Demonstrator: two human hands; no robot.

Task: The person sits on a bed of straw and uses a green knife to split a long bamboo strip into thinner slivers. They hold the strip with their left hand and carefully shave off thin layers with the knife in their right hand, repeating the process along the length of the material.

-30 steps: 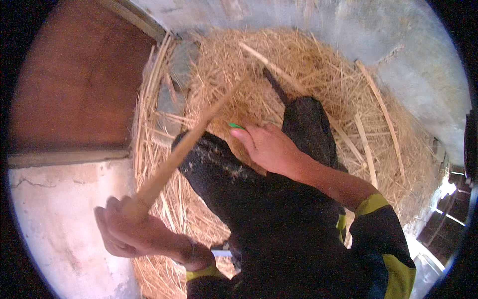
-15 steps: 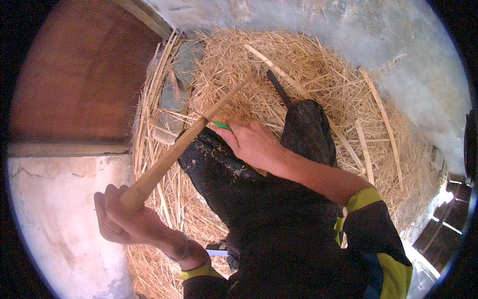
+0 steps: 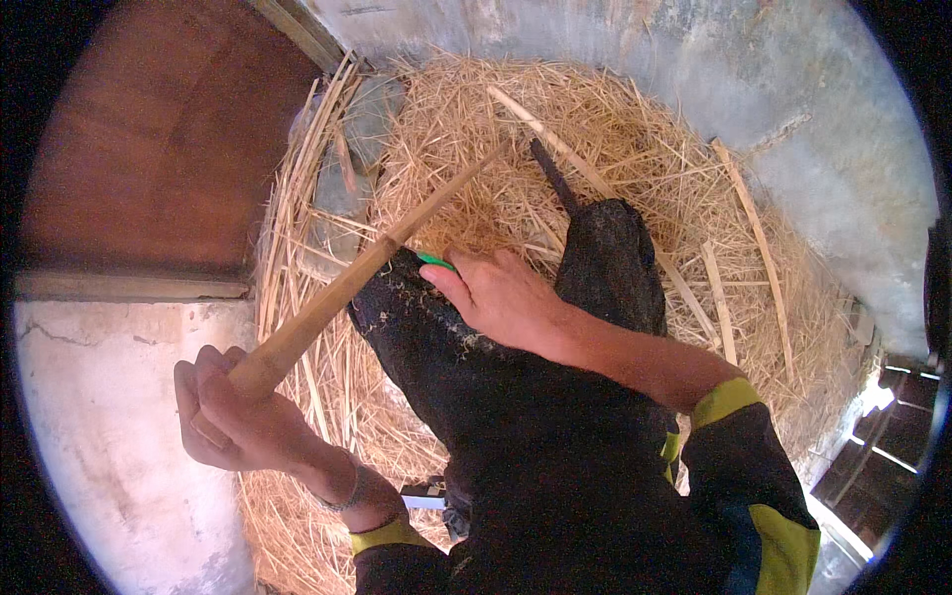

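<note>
My left hand (image 3: 238, 416) is closed round the thick near end of a long bamboo stick (image 3: 332, 297). The stick slants away to the upper right, tapering to a thin tip above the straw. It passes over my left knee, which is covered in dark cloth (image 3: 392, 302) with pale shavings on it. My right hand (image 3: 511, 302) is closed beside the stick, over that knee. A bit of a green tool handle (image 3: 436, 261) sticks out from its fingers; the rest of the tool is hidden.
Loose straw (image 3: 446, 99) covers the floor. Split bamboo pieces (image 3: 759, 233) lie on it, and a dark flat strip (image 3: 553, 177) sticks out beyond my right knee. A pale wall (image 3: 793, 79) curves round the far right; a brown panel (image 3: 159, 149) stands left.
The stick and my left hand have shifted slightly to the left and up. My right hand has moved a little left with the green handle. Both grips look the same.
</note>
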